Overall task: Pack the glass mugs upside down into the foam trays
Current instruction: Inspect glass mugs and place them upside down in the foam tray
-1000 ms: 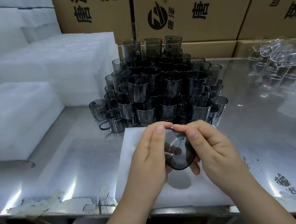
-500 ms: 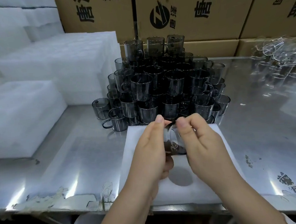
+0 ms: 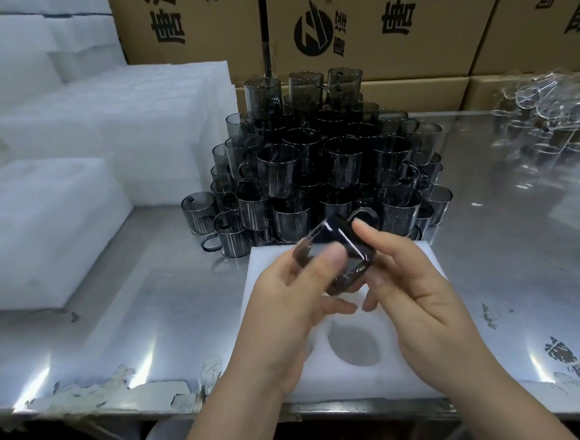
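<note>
table: steel table [image 3: 145, 333] is carrying everything, with foam stacks [image 3: 41, 216] sitting at the left.
mug pile: mug pile [image 3: 316, 170] is standing just behind the tray, so keep elbows low.
foam tray: foam tray [image 3: 331, 388] is lying at the near edge under both hands.
left hand: left hand [image 3: 288, 309] is pinching the mug's near side with thumb and fingers.
right hand: right hand [image 3: 421, 306] is curling its fingers round the far side.
held mug: held mug [image 3: 335, 254] is hanging tilted and blurred above the tray; finish turning it rim-down.
pocket: pocket [image 3: 354, 346] is sitting empty below; aim the rim square and press gently.
</note>
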